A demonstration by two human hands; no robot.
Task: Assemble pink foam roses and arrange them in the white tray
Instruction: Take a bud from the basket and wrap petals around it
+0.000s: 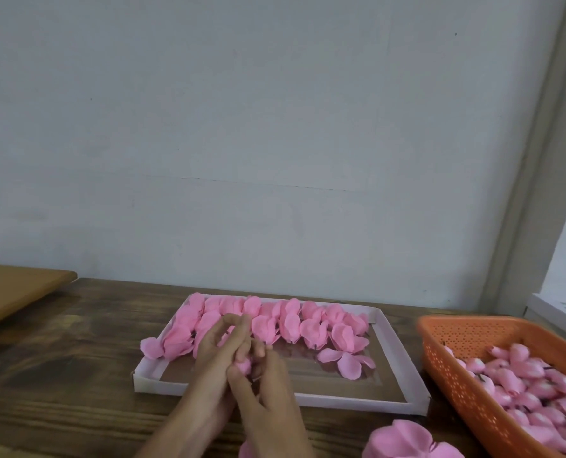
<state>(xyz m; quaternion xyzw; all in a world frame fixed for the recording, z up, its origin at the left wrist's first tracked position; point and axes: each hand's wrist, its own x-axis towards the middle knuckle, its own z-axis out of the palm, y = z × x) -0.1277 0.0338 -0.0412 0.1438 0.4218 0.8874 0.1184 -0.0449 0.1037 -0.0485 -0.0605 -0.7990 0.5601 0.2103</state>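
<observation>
A white tray [404,355] lies on the wooden table, its far half filled with rows of assembled pink foam roses [291,320]. Both hands meet over the tray's near left part. My left hand [222,345] and my right hand [265,388] together pinch a small pink rose bud [243,365] between their fingers. A loose petal piece [346,360] lies flat in the tray to the right of the hands.
An orange perforated basket [466,368] with several pink buds stands at the right. A stack of pink petal pieces [404,439] lies at the near edge. A brown board [14,289] sits at the far left. A grey wall stands behind the table.
</observation>
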